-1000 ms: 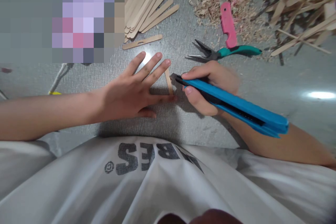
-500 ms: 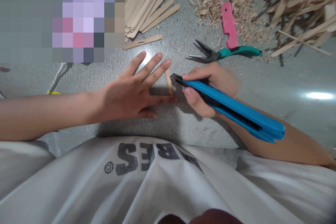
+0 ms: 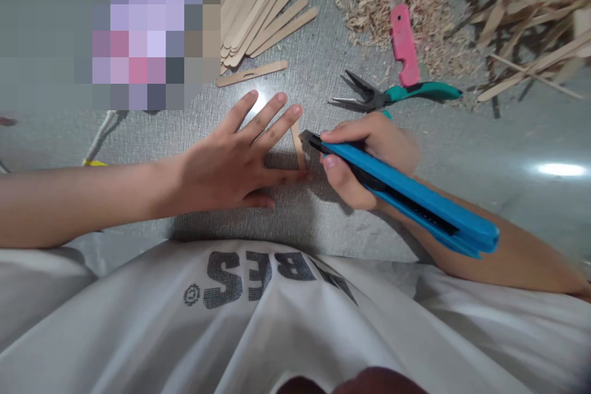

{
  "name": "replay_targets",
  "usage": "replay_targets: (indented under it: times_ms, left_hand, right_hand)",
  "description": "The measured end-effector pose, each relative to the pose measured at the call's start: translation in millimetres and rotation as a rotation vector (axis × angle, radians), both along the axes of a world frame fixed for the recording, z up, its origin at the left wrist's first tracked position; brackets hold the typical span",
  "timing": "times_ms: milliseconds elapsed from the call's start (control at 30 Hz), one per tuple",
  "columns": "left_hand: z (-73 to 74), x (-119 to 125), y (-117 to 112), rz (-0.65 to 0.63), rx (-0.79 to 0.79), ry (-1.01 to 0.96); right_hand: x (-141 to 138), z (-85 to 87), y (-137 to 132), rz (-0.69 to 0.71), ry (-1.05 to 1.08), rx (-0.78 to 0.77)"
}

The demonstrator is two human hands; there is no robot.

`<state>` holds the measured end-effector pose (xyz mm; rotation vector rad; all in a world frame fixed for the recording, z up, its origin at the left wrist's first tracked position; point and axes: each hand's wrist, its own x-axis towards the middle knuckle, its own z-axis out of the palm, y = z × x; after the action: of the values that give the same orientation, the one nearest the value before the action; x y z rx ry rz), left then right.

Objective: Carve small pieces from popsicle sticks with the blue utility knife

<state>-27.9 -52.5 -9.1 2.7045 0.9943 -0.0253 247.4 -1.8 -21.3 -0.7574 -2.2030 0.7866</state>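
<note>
My left hand [image 3: 249, 148] lies flat on the grey table with its fingers spread. Between its fingertips shows part of a wooden craft stick [image 3: 298, 145], with one fingertip over each end. In my right hand [image 3: 364, 160] is a blue utility knife [image 3: 415, 194], gripped between thumb and fingers. Its short dark blade points left and meets or nearly meets the stick's right edge; I cannot tell which. The knife's handle slants down to the right, above my right forearm.
Craft sticks [image 3: 258, 6] lie fanned at the back, with a slotted stick [image 3: 252, 73] in front. Green-handled pliers [image 3: 392, 94] rest beyond my right hand, by a pink-handled knife [image 3: 405, 43] on wood shavings [image 3: 364, 12]. More sticks [image 3: 530, 12] are heaped at back right.
The back end of the utility knife has dipped slightly toward me and to the left. My left hand and the stick keep their places.
</note>
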Motion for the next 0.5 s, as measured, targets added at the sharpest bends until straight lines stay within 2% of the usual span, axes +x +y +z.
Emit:
replay_targets:
  times_ms: [167,267,500]
  left_hand:
    - [3.3,0,0,-0.002,-0.009,0.011]
    - [5.4,1,0,-0.002,-0.016,0.004]
    - [4.1,2,-1,0.006,0.015,0.017]
  right_hand:
    - [-6,-0.9,-6,-0.028,0.023,0.051]
    - [-12,-1.0,-8,0.004,0.004,0.122]
    - [-18,3.1,-12,0.055,-0.057,0.153]
